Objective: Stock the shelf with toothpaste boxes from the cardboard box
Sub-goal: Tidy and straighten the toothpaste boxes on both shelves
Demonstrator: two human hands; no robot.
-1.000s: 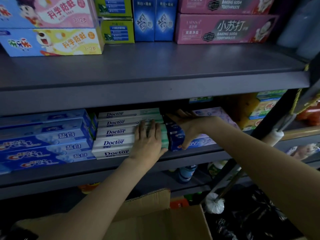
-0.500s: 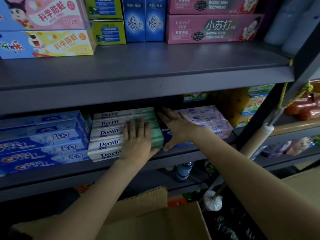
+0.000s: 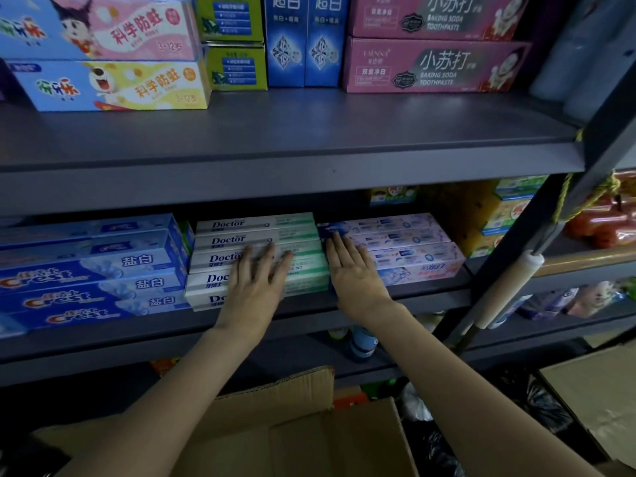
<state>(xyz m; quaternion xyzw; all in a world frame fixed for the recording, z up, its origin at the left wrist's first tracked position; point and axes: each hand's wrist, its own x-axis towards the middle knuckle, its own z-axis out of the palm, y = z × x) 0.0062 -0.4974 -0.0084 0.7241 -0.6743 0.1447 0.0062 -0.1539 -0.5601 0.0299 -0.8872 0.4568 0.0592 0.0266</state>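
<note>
A stack of white-and-green Doctor toothpaste boxes (image 3: pixel 241 239) lies on the middle shelf (image 3: pixel 309 315). My left hand (image 3: pixel 258 284) rests flat on the stack's front, fingers spread. To its right sits a stack of pale purple toothpaste boxes (image 3: pixel 406 242). My right hand (image 3: pixel 354 273) lies flat against the left end of that stack, fingers apart. Neither hand holds anything. The open cardboard box (image 3: pixel 292 425) stands below, between my forearms; its inside is not visible.
Blue Crest boxes (image 3: pixel 86 280) fill the middle shelf's left. The upper shelf (image 3: pixel 292 149) carries children's, green, blue and pink toothpaste boxes (image 3: pixel 430 63). A dark shelf post (image 3: pixel 537 228) and a handle (image 3: pixel 499 294) stand at right. Bottles sit on the lowest shelf.
My right hand drew back from gripping the purple stack's end and now lies flat on its front. My left hand stays on the Doctor stack. The view shifted slightly.
</note>
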